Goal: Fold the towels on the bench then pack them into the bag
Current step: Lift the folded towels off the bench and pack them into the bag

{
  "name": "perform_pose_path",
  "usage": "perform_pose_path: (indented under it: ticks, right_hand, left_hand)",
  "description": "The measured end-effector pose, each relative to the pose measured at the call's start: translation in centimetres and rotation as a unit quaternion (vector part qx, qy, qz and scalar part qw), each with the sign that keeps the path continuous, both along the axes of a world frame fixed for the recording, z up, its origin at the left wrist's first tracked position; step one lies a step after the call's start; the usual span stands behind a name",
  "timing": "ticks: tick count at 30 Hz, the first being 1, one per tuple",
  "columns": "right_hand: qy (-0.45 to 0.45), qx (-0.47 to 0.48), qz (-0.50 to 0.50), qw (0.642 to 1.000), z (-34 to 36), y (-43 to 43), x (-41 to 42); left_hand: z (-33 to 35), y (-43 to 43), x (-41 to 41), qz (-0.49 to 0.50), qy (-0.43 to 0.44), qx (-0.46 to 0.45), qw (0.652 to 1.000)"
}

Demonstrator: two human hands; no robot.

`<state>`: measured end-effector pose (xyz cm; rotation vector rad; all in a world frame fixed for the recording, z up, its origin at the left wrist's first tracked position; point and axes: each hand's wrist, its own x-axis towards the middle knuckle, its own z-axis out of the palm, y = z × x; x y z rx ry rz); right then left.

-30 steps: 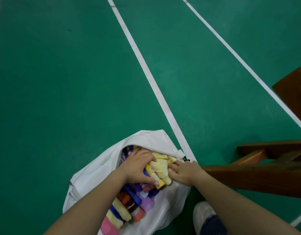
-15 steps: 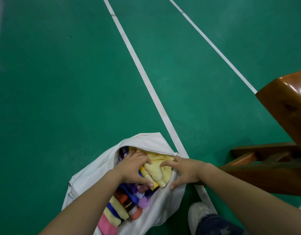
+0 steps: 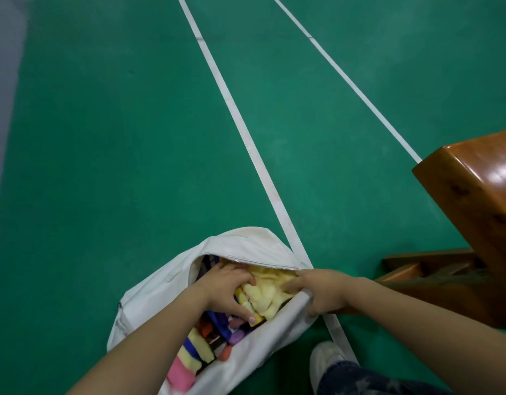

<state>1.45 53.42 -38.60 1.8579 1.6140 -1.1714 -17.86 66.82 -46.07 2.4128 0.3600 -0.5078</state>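
Nearly finished, I judge: rolled coloured towels [image 3: 195, 352] fill the white zippered fabric bag [image 3: 160, 292] on the green floor [image 3: 103, 166]; left hand [image 3: 226, 292] grips a pale-yellow fluffy towel [image 3: 264, 295] inside its mouth; right hand [image 3: 323, 292] pinches the rim; beyond, the glossy brown wooden bench [image 3: 474, 195] shows none.

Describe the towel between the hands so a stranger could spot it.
On the green floor by the wooden bench sits an open white bag. At its far end, between left hand and right hand, lies the towel: pale yellow, unlike multicoloured neighbours.
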Motion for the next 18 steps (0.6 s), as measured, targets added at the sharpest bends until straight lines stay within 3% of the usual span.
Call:
perform_pose_path:
  ticks: [3,7,13,15,18]
  right_hand:
    - [0.021,0.024,-0.066,0.997,0.4,0.1,0.4]
    - [0.033,0.032,-0.072,0.996,0.2,0.4,0.0]
    - [0.124,-0.001,-0.150,0.981,0.6,1.0,0.0]
    - [0.130,-0.006,-0.155,0.979,0.8,1.3,-0.1]
    - [0.130,-0.014,-0.153,0.979,1.2,1.5,-0.2]
  left_hand:
    - [-0.2,0.1,-0.1,0.007,0.001,-0.005,1.000]
    - [0.1,-0.3,0.0,0.010,-0.008,-0.021,1.000]
    - [1.2,-4.3,-0.6,-0.011,-0.079,-0.068,0.995]
    - [1.2,-6.1,-1.1,-0.024,-0.063,-0.097,0.993]
    - [0.8,-7.9,-2.6,0.040,0.004,-0.158,0.987]
